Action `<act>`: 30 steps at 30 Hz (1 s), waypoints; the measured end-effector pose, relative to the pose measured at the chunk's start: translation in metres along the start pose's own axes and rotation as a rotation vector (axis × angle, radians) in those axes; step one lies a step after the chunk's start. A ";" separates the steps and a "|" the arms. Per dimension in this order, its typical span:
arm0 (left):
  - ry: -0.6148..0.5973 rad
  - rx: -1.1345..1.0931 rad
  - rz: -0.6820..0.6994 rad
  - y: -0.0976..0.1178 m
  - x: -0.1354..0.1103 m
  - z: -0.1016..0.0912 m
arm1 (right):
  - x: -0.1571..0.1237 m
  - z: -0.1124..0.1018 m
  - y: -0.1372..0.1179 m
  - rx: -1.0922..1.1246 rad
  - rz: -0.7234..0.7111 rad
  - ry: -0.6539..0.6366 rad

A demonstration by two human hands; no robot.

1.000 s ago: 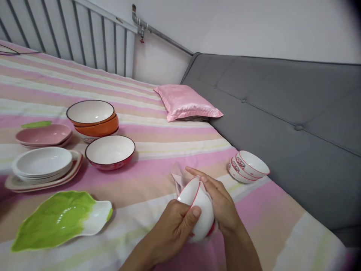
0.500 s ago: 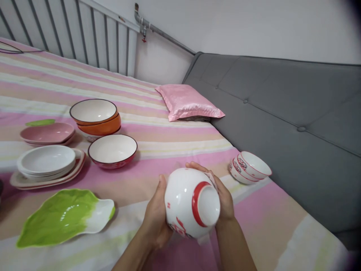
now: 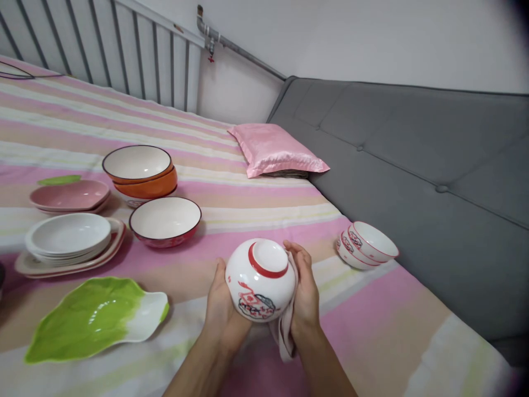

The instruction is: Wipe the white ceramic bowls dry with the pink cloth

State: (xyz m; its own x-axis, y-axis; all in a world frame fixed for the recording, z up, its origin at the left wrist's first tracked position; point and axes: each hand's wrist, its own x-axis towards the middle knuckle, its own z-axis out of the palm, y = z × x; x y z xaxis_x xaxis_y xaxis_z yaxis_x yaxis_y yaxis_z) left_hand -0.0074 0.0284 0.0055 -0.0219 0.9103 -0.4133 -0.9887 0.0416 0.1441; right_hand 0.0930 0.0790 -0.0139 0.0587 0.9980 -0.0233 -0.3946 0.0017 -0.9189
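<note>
Both my hands hold a small white bowl [image 3: 260,281] with a red foot ring and a red-and-black painted motif, turned bottom up above the striped bedsheet. My left hand [image 3: 221,306] cups its left side from below. My right hand [image 3: 303,292] presses a pale pink cloth [image 3: 285,336] against the bowl's right side, and the cloth hangs down under the palm. A short stack of matching small bowls [image 3: 366,244] lies tilted on the bed to the right, near the grey headboard.
On the left of the bed sit a green leaf-shaped dish [image 3: 93,320], a red bowl [image 3: 165,220], stacked orange bowls [image 3: 140,173], white plates on a tray [image 3: 68,240] and pink plates [image 3: 70,196]. A pink pillow [image 3: 275,149] lies by the grey padded headboard [image 3: 413,176].
The bowl has been turned over, from rim up and sideways to foot ring facing up. My hands have shifted round it, and the cloth now hangs below my right palm.
</note>
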 end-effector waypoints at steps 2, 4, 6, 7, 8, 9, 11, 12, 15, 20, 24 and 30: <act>0.041 -0.011 0.017 0.001 0.000 0.003 | 0.000 0.001 0.000 0.064 0.042 0.039; 0.066 -0.039 0.039 0.004 0.000 0.004 | -0.002 0.003 -0.002 0.135 0.069 0.017; 0.086 -0.071 0.058 0.008 0.001 0.004 | -0.005 0.007 -0.005 0.163 0.069 -0.067; 0.094 -0.083 0.065 0.010 0.002 0.003 | -0.007 0.008 -0.005 0.153 0.065 -0.117; 0.102 -0.092 0.072 0.013 0.003 0.002 | -0.008 0.010 -0.006 0.129 0.062 -0.164; 0.107 -0.097 0.080 0.015 0.004 0.001 | -0.009 0.010 -0.006 0.096 0.060 -0.207; 0.116 -0.095 0.098 0.020 0.007 -0.002 | -0.010 0.010 -0.006 0.017 0.045 -0.270; 0.121 -0.089 0.104 0.022 0.008 -0.003 | -0.009 0.009 -0.006 -0.025 0.031 -0.294; 0.138 -0.066 0.123 0.026 0.011 -0.004 | -0.006 0.005 -0.005 -0.149 -0.014 -0.332; 0.140 -0.066 0.148 0.025 0.011 -0.005 | 0.001 -0.003 -0.004 -0.318 -0.074 -0.300; 0.103 -0.011 0.143 0.021 0.008 -0.004 | 0.008 -0.009 -0.005 -0.389 -0.114 -0.243; 0.135 0.202 0.180 0.013 -0.001 0.000 | 0.017 -0.017 -0.022 -0.354 -0.218 0.143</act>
State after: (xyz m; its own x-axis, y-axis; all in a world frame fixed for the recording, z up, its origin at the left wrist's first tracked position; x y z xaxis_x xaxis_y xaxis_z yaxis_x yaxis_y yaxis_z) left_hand -0.0202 0.0283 0.0080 -0.2275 0.8479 -0.4788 -0.9179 -0.0226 0.3961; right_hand 0.1181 0.0952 -0.0004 0.2422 0.9578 0.1551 -0.0217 0.1651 -0.9860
